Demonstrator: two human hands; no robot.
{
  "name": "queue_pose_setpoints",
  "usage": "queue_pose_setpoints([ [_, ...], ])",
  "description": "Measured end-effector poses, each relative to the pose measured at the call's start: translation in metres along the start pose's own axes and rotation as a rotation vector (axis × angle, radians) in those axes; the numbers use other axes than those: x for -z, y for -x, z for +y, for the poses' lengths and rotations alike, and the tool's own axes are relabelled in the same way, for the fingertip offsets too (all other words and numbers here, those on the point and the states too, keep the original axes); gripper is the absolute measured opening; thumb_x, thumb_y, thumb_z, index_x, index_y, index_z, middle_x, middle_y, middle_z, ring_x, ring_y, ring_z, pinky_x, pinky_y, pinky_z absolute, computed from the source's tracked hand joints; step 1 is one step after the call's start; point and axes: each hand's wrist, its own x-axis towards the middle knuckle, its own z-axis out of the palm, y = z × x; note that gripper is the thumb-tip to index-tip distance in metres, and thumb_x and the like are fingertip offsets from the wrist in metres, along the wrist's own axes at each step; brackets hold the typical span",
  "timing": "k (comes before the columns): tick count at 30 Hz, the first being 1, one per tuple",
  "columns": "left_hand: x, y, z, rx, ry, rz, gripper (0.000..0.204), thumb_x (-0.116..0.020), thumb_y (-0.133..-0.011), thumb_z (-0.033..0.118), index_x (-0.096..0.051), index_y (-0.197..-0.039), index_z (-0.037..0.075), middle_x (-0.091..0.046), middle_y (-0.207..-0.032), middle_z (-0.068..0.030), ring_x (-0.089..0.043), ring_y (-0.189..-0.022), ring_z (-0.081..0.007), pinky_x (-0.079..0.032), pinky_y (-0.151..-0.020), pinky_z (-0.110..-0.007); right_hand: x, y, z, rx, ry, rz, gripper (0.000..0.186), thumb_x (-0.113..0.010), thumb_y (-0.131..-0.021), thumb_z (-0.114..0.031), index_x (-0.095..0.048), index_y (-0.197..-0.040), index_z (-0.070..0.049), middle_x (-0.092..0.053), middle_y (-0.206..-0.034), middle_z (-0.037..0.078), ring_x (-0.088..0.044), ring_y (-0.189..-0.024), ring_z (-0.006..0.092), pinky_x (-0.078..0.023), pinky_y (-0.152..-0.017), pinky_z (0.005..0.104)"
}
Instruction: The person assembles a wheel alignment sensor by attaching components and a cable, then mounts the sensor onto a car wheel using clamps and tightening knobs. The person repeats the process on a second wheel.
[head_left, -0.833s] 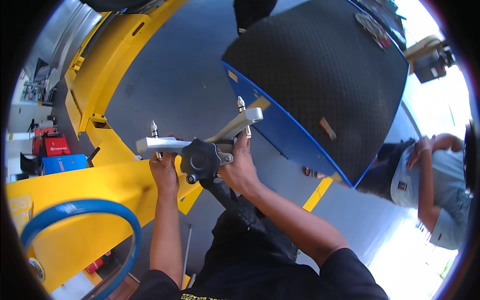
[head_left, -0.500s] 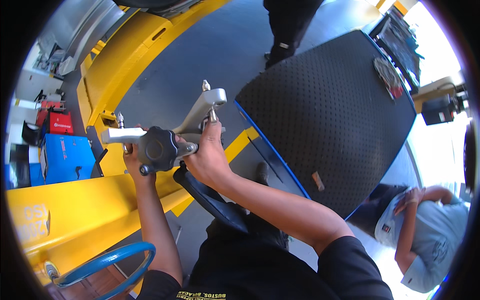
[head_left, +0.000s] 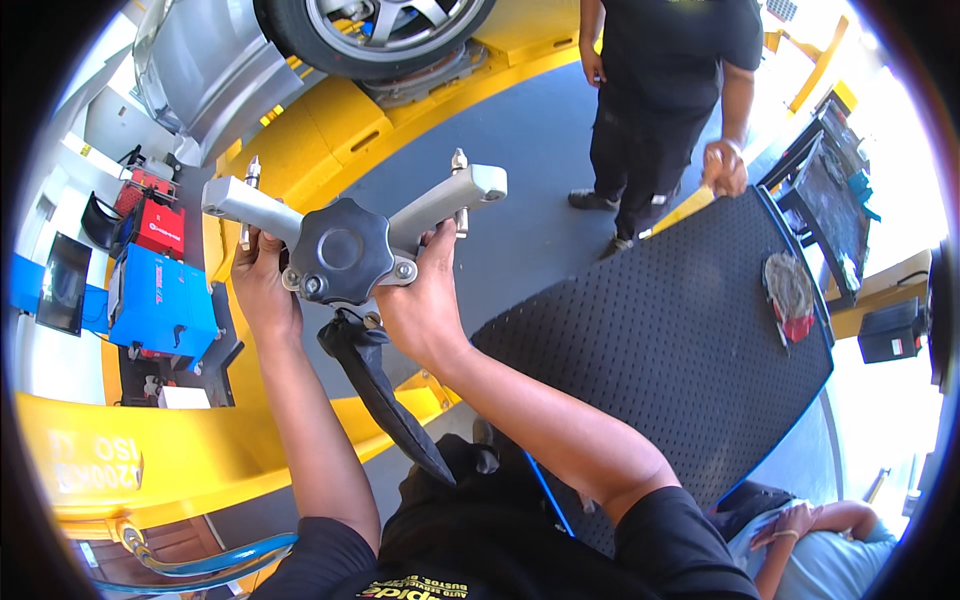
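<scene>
Both hands hold up a metal wheel clamp (head_left: 440,208) in front of me, with silver arms spread out to either side. At its centre sits a large black lobed knob (head_left: 345,250), and pointed metal pins stick up near the arm ends. My left hand (head_left: 268,295) is closed around the left arm, its fingers partly hidden beneath it. My right hand (head_left: 422,308) grips the right arm from below, thumb up along it near the pin. A black strap-like piece (head_left: 385,400) hangs down under the clamp towards my body.
A car wheel (head_left: 390,30) stands on the yellow lift (head_left: 330,145) ahead. A black studded mat-topped table (head_left: 640,330) is at right, with a plastic-wrapped item (head_left: 790,295). One person (head_left: 670,100) stands beyond it; another (head_left: 820,550) is at lower right. A blue box (head_left: 165,300) stands left.
My view has swung up towards the car, bringing its wheel and the standing person into sight. The clamp has turned more level, its knob facing me, still in both hands.
</scene>
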Motion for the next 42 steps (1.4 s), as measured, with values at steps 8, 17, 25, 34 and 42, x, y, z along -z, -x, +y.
queue_pose_setpoints([
  [8,-0.086,-0.045,0.019,-0.339,-0.102,-0.086,0.038,-0.078,-0.097,0.031,-0.069,-0.118,0.000,-0.069,-0.094,-0.0002,-0.062,-0.082,-0.0100,-0.051,-0.076,-0.028,0.056,-0.090,-0.033,0.165,0.082,-0.024,0.090,-0.057,-0.094,-0.020,-0.002,-0.157,0.013,-0.038,-0.151,0.036,-0.039,-0.146,0.0455,-0.035,-0.119,0.0431],
  [17,-0.174,-0.142,-0.024,-0.364,0.308,-0.444,0.034,-0.079,-0.096,0.024,-0.069,-0.118,0.000,-0.068,-0.092,0.0007,-0.060,-0.080,-0.0065,-0.048,-0.070,-0.025,0.090,-0.168,-0.051,0.193,0.225,0.073,0.056,-0.056,-0.097,-0.013,-0.024,-0.138,0.008,-0.051,-0.132,0.033,-0.053,-0.127,0.0438,-0.039,-0.112,0.0432],
  [25,-0.242,-0.285,-0.065,-0.053,0.420,-0.721,0.027,-0.081,-0.088,0.012,-0.071,-0.112,0.005,-0.069,-0.091,0.0017,-0.059,-0.073,-0.0055,-0.046,-0.065,-0.024,0.082,-0.288,-0.062,0.201,0.714,0.345,0.035,-0.050,-0.101,-0.007,-0.058,-0.135,-0.003,-0.058,-0.133,0.017,-0.055,-0.124,0.0279,-0.043,-0.110,0.0429],
  [34,-0.243,-0.351,-0.036,-0.259,0.305,-0.602,0.034,-0.087,-0.080,0.025,-0.071,-0.105,0.008,-0.068,-0.090,-0.0043,-0.061,-0.073,-0.0154,-0.049,-0.066,-0.030,0.081,-0.378,-0.119,0.364,0.047,0.206,0.051,-0.048,-0.106,-0.034,-0.049,-0.146,-0.002,-0.062,-0.134,0.017,-0.064,-0.122,0.0280,-0.055,-0.103,0.0438],
  [42,-0.246,-0.394,-0.059,-0.392,0.383,-0.508,0.038,-0.088,-0.080,0.023,-0.070,-0.109,0.008,-0.067,-0.101,-0.0060,-0.063,-0.083,-0.0211,-0.051,-0.073,-0.035,0.116,-0.446,-0.154,0.262,0.014,-0.001,0.061,-0.054,-0.103,-0.044,-0.046,-0.149,-0.004,-0.060,-0.139,0.018,-0.064,-0.124,0.0311,-0.055,-0.103,0.0457],
])
